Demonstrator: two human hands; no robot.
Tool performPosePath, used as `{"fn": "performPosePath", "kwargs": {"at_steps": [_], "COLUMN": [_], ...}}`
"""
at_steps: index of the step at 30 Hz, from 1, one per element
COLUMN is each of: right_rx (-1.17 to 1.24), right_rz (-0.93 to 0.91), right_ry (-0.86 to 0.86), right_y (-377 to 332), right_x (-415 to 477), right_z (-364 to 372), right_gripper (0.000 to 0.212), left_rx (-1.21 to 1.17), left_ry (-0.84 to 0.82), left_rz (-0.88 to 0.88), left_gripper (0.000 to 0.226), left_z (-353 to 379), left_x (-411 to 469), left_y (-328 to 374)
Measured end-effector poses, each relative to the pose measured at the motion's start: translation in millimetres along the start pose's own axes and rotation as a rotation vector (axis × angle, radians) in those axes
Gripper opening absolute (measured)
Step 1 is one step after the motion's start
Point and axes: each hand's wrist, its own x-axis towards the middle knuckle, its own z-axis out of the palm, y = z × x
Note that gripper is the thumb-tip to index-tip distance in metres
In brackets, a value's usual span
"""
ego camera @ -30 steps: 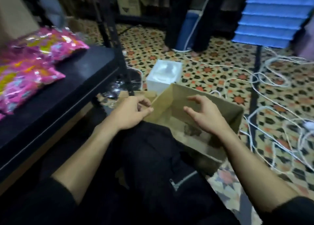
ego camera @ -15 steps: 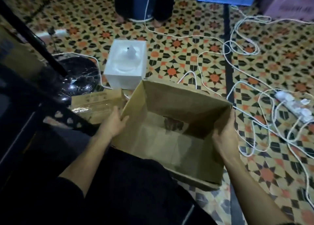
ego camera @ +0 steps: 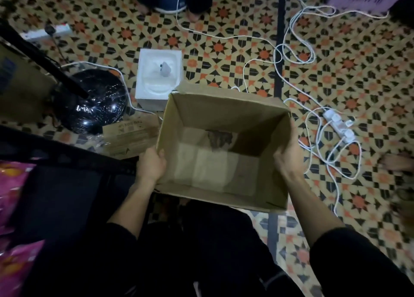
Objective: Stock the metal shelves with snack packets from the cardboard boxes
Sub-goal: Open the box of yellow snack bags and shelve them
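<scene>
Below, white cables (ego camera: 299, 90) sprawl across star-patterned floor tiles (ego camera: 224, 50) beside the cardboard box (ego camera: 224, 110)

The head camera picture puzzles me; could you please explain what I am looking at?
There is no machine here: a person wears a camera on the head, looking down at their own two bare hands. The left hand and the right hand each grip a side wall of an open cardboard box, which shows no packets inside. Around it is a patterned floor with a white box, white cables and a power strip. At the left, pink snack packets lie on a dark metal shelf.
</scene>
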Motion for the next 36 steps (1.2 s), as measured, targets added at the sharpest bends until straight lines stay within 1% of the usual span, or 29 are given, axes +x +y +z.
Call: {"fn": "performPosePath", "kwargs": {"at_steps": [4, 9, 12, 16, 19, 24, 27, 32, 34, 36], "right_rx": [0.017, 0.046, 0.050, -0.058, -0.194, -0.396, -0.467, -0.545, -0.564, -0.587], "right_rz": [0.015, 0.026, 0.036, -0.029, -0.175, -0.437, -0.624, -0.872, -0.935, -1.042], "right_ry": [-0.017, -0.006, -0.010, -0.032, -0.050, -0.198, -0.334, -0.500, -0.530, -0.570], "right_y": [-33.9, -63.2, -77.1, -84.7, -85.6, -92.0, -96.2, -110.5, -114.5, -120.4], "right_x": [-22.5, -51.4, -70.5, -71.7, -60.6, -57.7, -57.2, -88.4, -100.9, -117.5], "right_z": [-70.6, -140.3, -182.3, -217.3, -237.6, -252.5, -251.8, -245.1, -241.9, -232.1], "right_gripper": [0.082, 0.075, 0.072, 0.076, 0.083, 0.075, 0.070, 0.066, 0.068, 0.068], "left_rx": [-0.064, -0.033, -0.021, 0.050, 0.034, -0.031, -0.091, -0.158, -0.169, -0.203], "left_ry": [0.005, 0.021, -0.006, 0.002, 0.063, 0.190, 0.288, 0.360, 0.361, 0.391], "left_rz": [-0.040, -0.049, -0.046, -0.027, -0.070, -0.131, -0.179, -0.343, -0.386, -0.450], "left_gripper": [0.030, 0.030, 0.031, 0.030, 0.029, 0.030, 0.028, 0.025, 0.025, 0.026], "left_z": [-45.3, -94.8, -121.9, -138.4, -132.7, -104.2, -85.3, -68.0, -63.7, -60.5], "left_x": [-65.3, -136.2, -180.4, -219.7, -258.3, -326.8, -366.6, -432.5, -452.1, -476.8], "left_y": [36.5, 72.1, 90.8, 107.9, 116.9, 122.6, 127.3, 127.7, 126.7, 120.0]}}
